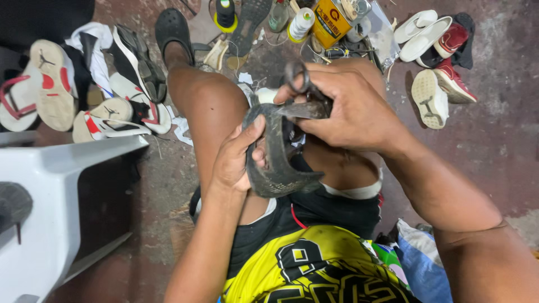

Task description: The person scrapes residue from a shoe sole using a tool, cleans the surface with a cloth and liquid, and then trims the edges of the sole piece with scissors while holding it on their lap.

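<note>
Gripping a worn, dark rubber sole strip (276,163) above the lap, the left hand (236,160) closes around its curved edge, while the right hand (348,109) is shut on scissors (303,92) biting into the strip's top. Shoes (95,90) crowd the floor (494,140) left; a white chair (50,191) hems that side, barer floor lying right.

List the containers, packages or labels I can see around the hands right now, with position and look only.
Yellow tin can: top centre on the floor, boxy, red-and-dark label.
White squeeze bottle: left of the can, yellow base.
Dark thread spool: further left, yellow rim.
Blue-and-white sack: bottom right, crumpled.
</note>
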